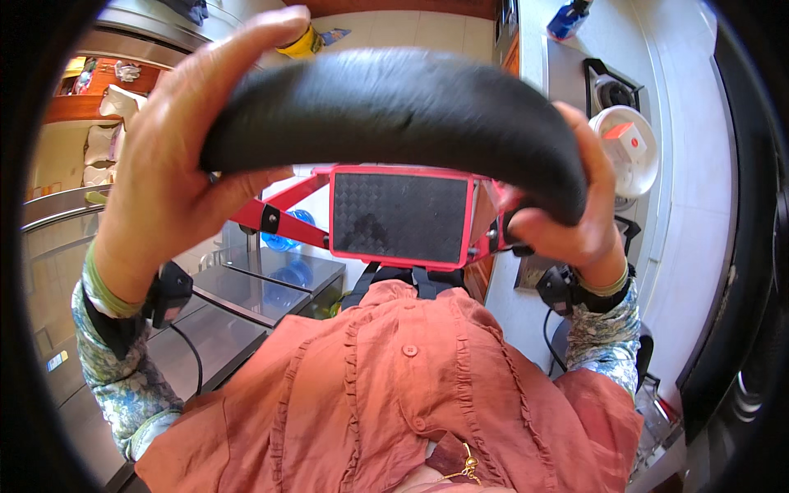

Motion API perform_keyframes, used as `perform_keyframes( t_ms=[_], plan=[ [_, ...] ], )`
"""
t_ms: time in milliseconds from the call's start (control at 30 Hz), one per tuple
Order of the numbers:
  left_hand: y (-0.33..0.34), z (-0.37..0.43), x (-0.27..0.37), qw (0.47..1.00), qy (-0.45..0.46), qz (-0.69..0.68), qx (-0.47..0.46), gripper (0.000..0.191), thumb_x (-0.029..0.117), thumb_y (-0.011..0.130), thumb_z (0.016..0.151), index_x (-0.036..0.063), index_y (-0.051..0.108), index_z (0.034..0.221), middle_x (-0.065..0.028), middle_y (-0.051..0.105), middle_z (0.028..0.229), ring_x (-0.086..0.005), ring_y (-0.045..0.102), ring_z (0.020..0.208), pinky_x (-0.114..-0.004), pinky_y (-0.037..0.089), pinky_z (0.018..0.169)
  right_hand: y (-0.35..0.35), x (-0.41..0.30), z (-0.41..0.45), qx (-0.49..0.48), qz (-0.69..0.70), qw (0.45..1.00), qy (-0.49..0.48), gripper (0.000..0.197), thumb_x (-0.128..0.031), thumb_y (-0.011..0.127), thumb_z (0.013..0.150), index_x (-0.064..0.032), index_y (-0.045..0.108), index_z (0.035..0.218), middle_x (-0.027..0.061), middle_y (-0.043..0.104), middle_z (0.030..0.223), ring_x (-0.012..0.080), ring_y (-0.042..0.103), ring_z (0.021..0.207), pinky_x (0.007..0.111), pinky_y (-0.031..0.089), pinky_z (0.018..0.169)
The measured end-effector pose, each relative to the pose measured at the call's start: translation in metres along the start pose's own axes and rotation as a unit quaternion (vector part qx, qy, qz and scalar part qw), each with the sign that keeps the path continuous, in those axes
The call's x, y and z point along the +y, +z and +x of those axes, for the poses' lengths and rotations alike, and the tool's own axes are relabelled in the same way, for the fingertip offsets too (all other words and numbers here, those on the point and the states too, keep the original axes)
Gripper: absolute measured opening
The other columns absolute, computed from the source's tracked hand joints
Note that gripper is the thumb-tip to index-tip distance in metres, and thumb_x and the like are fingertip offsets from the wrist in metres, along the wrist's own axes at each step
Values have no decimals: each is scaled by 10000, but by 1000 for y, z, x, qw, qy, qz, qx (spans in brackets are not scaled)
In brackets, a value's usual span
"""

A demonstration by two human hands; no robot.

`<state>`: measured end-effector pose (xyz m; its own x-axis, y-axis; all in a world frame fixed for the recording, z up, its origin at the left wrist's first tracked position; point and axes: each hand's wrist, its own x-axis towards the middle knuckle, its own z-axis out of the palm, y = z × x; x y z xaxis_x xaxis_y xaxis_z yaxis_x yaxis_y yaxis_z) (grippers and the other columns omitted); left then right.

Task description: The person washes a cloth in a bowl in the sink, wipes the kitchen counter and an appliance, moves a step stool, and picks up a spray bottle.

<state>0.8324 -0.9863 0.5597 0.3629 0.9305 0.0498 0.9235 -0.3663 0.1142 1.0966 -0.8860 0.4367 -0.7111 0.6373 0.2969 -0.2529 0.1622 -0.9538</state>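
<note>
A thick black padded handrail [394, 108] of a folding step ladder arches close before my face. My left hand [172, 142] wraps its left end, thumb underneath and fingers over the outside. At the other end my right hand [582, 191] grips the padding, with the thumb on the near side. Below the rail, red metal side arms [296, 228] meet a red-edged step [400, 215] with a black textured tread, darkened by a patch at its lower left. The ladder's lower part is mostly hidden behind the step and my body.
On the right, a counter [690, 246] carries a gas stove [616, 92], a white bucket [650, 166] with an orange-and-white box [625, 140] inside, and a blue bottle [568, 21]. Stainless steel units [253, 289] stand close on the left. Behind the ladder is a blue water jug [280, 240].
</note>
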Motion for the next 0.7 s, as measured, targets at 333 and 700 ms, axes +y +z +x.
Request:
perform_keyframes(
  t_ms=[333,700],
  plan=[
    [8,-83,-54,976,-142,-141,86,598,139,661,669,58,396,1198,-64,512,1062,-138,504,930,-234,390,787,18,-3,-18,78,-83,993,-18,348,-228,558,724,5,450,960,46,437,748,114,453,638,264,387,642],
    [28,-87,-60,967,-114,-135,183,538,212,668,686,92,446,1161,-78,561,964,-159,564,844,-240,455,742,38,-13,-18,197,-129,972,-17,267,-215,554,685,4,488,823,42,483,644,114,468,583,230,385,545]
  ],
)
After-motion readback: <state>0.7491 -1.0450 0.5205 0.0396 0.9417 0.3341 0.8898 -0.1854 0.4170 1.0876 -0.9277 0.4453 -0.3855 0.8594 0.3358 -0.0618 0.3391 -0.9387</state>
